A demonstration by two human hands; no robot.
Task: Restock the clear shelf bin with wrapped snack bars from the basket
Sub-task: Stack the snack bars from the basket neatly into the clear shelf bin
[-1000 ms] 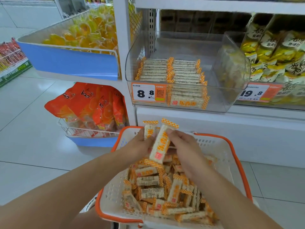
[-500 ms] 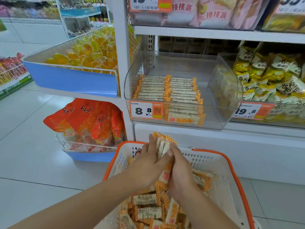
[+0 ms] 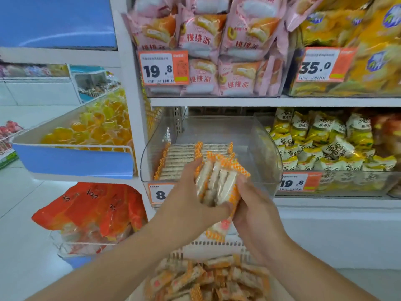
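**Snack bars lifted toward the shelf bin**

Both hands clamp one bundle of wrapped snack bars (image 3: pixel 219 181), the left hand (image 3: pixel 188 205) at 9 o'clock of it, the right hand (image 3: pixel 256 205) at 4 o'clock. The bundle hangs before the clear shelf bin (image 3: pixel 267 148), above the white basket (image 3: pixel 217 246) of loose bars.

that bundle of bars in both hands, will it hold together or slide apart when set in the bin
Probably apt to slide apart: the bars are separate, glossy-wrapped pieces, kept together only by the left hand and right hand squeezing from each side. Each bar looks stiff and likely light. The rows already in the bin lie flat, suggesting they stack steadily once laid down.
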